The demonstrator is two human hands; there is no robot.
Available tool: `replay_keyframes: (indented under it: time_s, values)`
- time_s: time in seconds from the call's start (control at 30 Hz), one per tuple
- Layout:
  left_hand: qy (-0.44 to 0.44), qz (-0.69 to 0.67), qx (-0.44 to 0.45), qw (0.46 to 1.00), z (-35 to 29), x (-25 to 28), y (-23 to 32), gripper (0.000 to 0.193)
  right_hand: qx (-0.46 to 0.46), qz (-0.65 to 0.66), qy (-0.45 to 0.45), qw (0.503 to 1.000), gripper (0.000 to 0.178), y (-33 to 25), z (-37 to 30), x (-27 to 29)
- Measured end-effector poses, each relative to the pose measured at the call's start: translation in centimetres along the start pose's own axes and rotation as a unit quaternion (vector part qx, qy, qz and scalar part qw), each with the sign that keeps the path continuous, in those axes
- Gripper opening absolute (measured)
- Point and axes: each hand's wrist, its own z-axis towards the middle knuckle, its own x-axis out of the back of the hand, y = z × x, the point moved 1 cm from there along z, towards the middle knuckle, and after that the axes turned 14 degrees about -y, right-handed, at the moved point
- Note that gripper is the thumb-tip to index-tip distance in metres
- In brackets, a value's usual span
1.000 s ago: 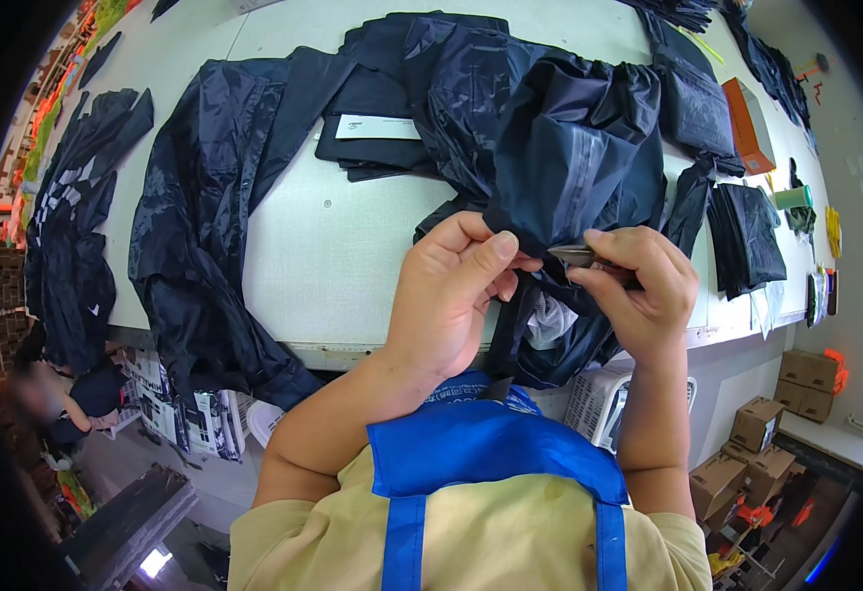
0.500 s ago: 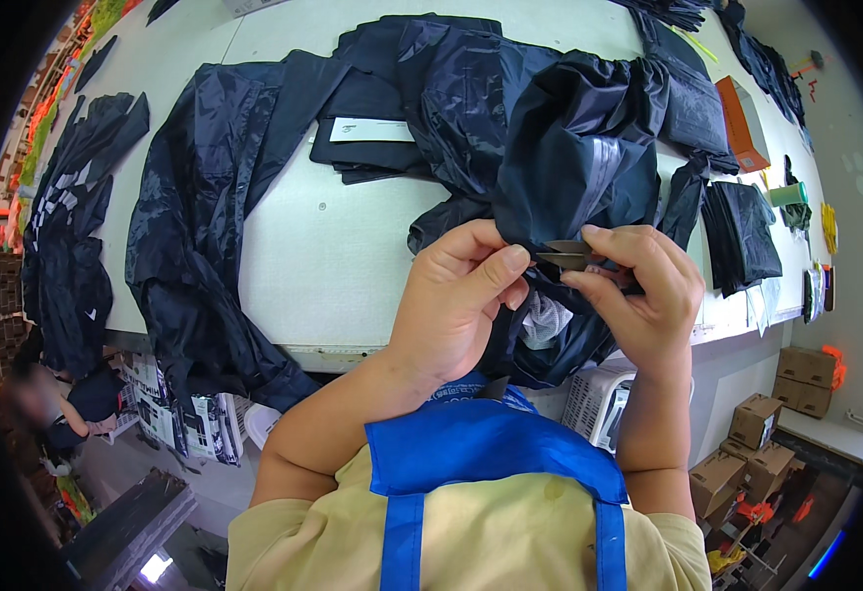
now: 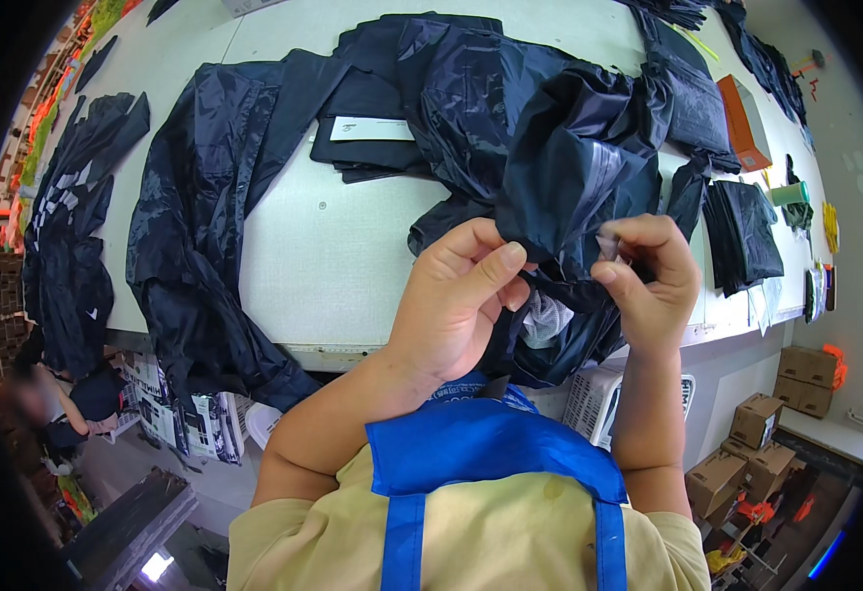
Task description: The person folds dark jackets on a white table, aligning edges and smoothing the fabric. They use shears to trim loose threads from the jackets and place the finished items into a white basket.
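My left hand (image 3: 464, 286) pinches the edge of a shiny dark navy garment (image 3: 579, 148) between thumb and fingers, at the near edge of its bunched cloth. In my right hand (image 3: 653, 281) is a pair of thread snips (image 3: 609, 246), held between thumb and fingers. The snips are partly hidden and smeared by motion, a little apart from the left fingertips and close in front of the cloth. Below my hands, the garment hangs over the table edge, with a grey mesh patch (image 3: 547, 323) showing.
Another dark garment (image 3: 205, 197) lies along the white table (image 3: 323, 266) on the left. A folded dark stack (image 3: 740, 236), an orange box (image 3: 744, 123) and a green spool (image 3: 788, 194) are at right. White baskets (image 3: 599, 399) stand below. A person (image 3: 67, 409) is at far left.
My right hand has drawn the snips away to the right from my left fingertips, and the blades show less. The left hand keeps its pinch in nearly the same place.
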Motion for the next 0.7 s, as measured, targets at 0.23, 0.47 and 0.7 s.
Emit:
replay_keyframes:
  time_s: [0.23,0.47,0.7]
  values:
    - [0.002,0.052,0.001,0.999,-0.1,0.3,-0.6,0.008,0.116,-0.163,-0.023,0.980,0.025,-1.0,1.0,-2.1]
    - [-0.002,0.029,-0.014,0.999,0.3,0.8,-0.3,0.007,0.039,0.182,-0.032,0.982,0.009,-0.5,-0.2,-1.7]
    - [0.016,0.040,-0.026,0.999,0.3,0.5,0.0,0.008,0.034,-0.015,-0.183,0.982,0.060,-0.1,-0.8,-0.3]
